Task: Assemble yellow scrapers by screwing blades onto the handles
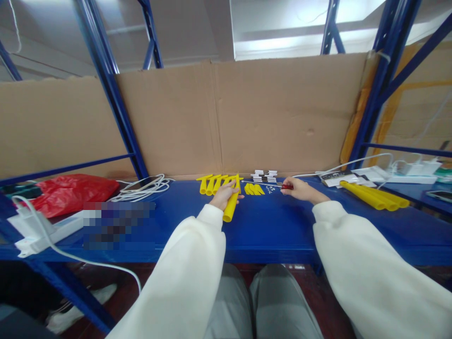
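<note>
My left hand [224, 195] is wrapped round a yellow tube [230, 210] with a crosspiece at its far end. In my right hand [297, 189] is the red handle of a screwdriver [287, 186], its thin shaft pointing left toward the tube's far end. Several similar yellow tubes [209, 187] lie side by side just left of my left hand. Between the hands are small yellow pieces [254, 189], a stack of white and black pieces [264, 176] and tiny light-coloured parts [271, 189].
On the blue table [268, 226], more yellow tubes [374, 195] lie at the right. A red plastic bag [74, 192], coiled white cable [146, 188] and power strip [52, 230] are at the left. Cardboard [247, 113] stands behind, between blue posts.
</note>
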Demonstrator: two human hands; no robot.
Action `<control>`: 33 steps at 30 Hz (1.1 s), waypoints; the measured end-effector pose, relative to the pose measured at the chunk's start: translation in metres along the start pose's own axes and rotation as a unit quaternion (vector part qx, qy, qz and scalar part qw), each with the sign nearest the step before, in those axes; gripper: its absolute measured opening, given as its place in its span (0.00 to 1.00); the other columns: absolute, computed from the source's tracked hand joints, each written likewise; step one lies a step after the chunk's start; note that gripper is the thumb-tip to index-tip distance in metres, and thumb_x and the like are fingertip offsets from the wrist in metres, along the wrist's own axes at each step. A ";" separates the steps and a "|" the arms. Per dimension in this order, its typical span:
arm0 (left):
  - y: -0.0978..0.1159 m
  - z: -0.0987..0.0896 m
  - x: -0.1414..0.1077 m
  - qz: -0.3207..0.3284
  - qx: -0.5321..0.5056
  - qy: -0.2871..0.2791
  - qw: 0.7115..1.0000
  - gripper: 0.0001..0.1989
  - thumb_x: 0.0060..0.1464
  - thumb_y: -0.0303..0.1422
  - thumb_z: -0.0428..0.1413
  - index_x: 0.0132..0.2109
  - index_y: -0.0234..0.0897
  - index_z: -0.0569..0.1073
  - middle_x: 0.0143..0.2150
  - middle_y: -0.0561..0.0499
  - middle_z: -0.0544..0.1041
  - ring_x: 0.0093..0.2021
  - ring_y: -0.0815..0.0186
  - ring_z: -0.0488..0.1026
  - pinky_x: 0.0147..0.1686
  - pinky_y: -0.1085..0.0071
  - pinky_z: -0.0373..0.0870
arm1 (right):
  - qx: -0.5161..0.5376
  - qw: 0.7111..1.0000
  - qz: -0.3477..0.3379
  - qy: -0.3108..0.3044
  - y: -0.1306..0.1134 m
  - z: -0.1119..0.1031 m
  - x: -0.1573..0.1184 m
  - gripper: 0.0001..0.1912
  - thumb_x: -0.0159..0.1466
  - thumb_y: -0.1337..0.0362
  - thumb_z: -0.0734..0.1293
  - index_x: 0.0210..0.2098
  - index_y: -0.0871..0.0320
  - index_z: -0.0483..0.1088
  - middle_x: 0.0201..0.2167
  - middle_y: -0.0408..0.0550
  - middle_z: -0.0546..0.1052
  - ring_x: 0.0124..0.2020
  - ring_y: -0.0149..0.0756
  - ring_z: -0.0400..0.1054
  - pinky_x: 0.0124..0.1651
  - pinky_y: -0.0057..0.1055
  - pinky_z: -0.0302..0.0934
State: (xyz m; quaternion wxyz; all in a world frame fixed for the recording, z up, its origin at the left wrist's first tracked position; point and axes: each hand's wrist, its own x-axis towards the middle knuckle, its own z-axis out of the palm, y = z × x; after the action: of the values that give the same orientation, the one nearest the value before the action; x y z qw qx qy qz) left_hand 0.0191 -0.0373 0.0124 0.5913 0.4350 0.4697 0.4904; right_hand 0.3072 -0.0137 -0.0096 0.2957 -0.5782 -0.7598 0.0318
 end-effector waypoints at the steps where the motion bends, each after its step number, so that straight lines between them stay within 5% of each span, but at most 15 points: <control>1: 0.000 0.000 0.000 0.000 -0.002 -0.001 1.000 0.32 0.59 0.21 0.54 0.68 0.46 0.60 0.57 0.40 0.73 0.25 0.72 0.76 0.14 0.81 0.64 | -0.003 1.000 0.001 0.001 -0.001 0.000 0.000 0.13 0.57 0.52 0.69 0.34 0.55 0.69 0.29 0.45 0.77 0.32 0.39 0.70 0.37 0.34 0.62; 33: -0.004 -0.004 0.002 -0.003 0.024 -0.020 1.000 0.32 0.59 0.22 0.54 0.68 0.45 0.59 0.52 0.40 0.74 0.25 0.70 0.77 0.15 0.81 0.64 | -0.028 0.999 0.031 -0.001 -0.013 -0.002 -0.003 0.06 0.58 0.60 0.67 0.33 0.54 0.67 0.30 0.45 0.78 0.34 0.41 0.73 0.37 0.34 0.61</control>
State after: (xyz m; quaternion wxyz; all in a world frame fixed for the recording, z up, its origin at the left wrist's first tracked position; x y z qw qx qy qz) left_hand 0.0160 -0.0360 0.0079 0.5915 0.4571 0.4707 0.4687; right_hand 0.2977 -0.0217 -0.0039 0.2776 -0.6092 -0.7426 0.0200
